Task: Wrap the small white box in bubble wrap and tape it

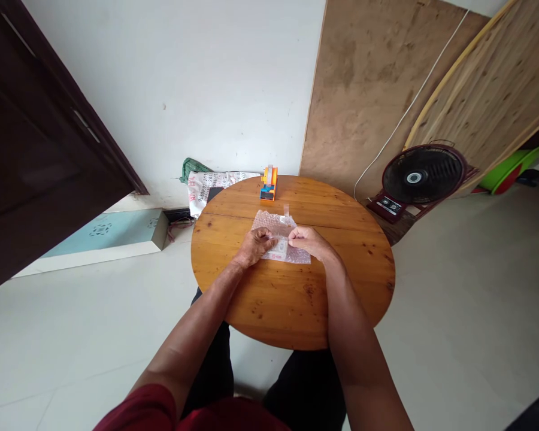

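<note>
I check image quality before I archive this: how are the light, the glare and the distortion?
Head view: diffuse light, though the door is very dark; head view: pale glints on the bubble wrap; head view: wide-angle-like distortion, with door and plywood board leaning outward.

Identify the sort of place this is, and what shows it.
Probably a room in a home: a round wooden table, a dark door beside a white wall, and a fan-like appliance with a control panel.
</note>
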The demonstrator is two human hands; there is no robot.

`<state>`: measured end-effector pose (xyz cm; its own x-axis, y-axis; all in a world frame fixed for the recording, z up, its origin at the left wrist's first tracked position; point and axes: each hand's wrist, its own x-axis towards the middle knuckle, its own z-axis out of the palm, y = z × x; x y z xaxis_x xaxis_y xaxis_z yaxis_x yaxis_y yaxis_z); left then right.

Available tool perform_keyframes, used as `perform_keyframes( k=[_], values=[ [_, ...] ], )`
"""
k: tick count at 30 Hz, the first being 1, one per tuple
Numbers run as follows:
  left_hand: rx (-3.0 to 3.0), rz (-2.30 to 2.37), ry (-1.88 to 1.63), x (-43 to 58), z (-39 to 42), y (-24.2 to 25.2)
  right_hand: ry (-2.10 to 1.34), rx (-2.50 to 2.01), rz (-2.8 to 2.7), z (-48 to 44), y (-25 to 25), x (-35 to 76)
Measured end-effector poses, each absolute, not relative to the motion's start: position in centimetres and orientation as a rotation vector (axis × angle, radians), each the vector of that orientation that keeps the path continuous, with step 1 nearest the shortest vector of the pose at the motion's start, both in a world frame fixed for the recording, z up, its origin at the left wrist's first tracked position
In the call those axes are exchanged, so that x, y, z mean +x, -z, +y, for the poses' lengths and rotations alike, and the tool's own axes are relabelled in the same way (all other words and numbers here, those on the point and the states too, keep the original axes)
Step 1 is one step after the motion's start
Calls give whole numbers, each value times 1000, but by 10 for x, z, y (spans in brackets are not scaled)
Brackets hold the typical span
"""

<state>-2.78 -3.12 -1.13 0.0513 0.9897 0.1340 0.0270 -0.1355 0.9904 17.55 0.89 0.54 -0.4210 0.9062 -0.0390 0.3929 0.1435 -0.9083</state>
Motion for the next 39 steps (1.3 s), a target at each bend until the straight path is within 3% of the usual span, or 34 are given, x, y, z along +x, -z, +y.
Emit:
perform_keyframes(
  k=[5, 12, 27, 39],
  values=[
    [1367, 1118, -1242, -25, -33, 7, -974, -1258, -1927, 7, -10, 169],
    [1413, 1112, -1223, -27, -32, 7, -589, -938, -2115, -8, -29, 157],
    [1447, 1208, -1115, -44, -36, 2, -775, -986, -2186, -2, -16, 159],
    [1609, 1763, -888, -75, -47, -18, -804, -1031, -2182, -8, -24, 158]
  ],
)
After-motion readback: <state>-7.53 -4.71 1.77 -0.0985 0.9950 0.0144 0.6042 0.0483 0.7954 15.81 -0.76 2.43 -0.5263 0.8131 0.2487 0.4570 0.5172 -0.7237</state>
